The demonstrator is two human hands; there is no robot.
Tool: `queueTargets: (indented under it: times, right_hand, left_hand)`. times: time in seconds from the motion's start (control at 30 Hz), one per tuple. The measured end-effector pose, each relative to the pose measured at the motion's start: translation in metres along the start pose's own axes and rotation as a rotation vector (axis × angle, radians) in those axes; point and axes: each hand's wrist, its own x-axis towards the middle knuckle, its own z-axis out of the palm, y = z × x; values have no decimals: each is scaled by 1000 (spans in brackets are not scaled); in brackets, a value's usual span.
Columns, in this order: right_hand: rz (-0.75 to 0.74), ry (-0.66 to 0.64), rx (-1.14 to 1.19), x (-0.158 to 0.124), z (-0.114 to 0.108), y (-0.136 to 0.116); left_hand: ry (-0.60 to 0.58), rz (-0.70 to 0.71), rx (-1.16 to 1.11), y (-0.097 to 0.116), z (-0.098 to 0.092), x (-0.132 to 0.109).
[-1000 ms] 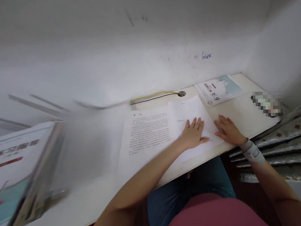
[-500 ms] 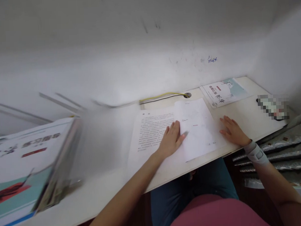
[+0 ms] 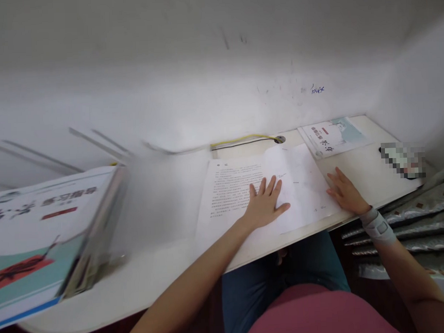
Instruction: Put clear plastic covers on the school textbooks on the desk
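A printed sheet [image 3: 233,188] lies flat on the white desk, its left part covered with lines of text. Beside it, a mostly blank page [image 3: 306,183] rests at the right, with only a few small marks. My left hand [image 3: 265,204] is spread over the middle where the two meet, fingers apart, palm down. At the right edge of the blank page, my right hand [image 3: 346,191] lies with its fingers stretched out, holding nothing. A grey band circles the right wrist.
A stack of booklets [image 3: 45,231] stands at the left. One booklet [image 3: 332,137] lies at the back right, near a pixelated phone-like object [image 3: 402,160]. A yellow cable [image 3: 246,137] enters a round desk hole [image 3: 280,139]. Silvery packages [image 3: 413,223] are beside the desk's right end.
My left hand has shifted right and spread its fingers wider over the page. My right hand stays near the page's right edge. The view has swung slightly left.
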Motion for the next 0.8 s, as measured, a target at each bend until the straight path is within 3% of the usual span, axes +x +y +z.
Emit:
queueTargets:
  times: [0.17, 0.3, 0.4, 0.47, 0.6, 0.8]
  right_hand:
    - [-19, -20, -25, 0, -6, -5]
    - [-144, -1, -160, -1, -12, -37]
    - [-347, -72, -217, -4, -11, -66]
    - [-404, -96, -228, -7, -8, -77]
    - [-417, -90, -257, -12, -1, -75]
    - [-428, -57, -271, -17, 7, -68]
  left_hand:
    - [-21, -2, -16, 7, -3, 3]
    - [27, -21, -113, 5, -10, -4]
    - [92, -68, -135, -10, -17, -25]
    - [152, -195, -56, -27, -19, -45]
    - [236, -499, 27, -61, -13, -86]
    - [245, -596, -34, -88, -4, -110]
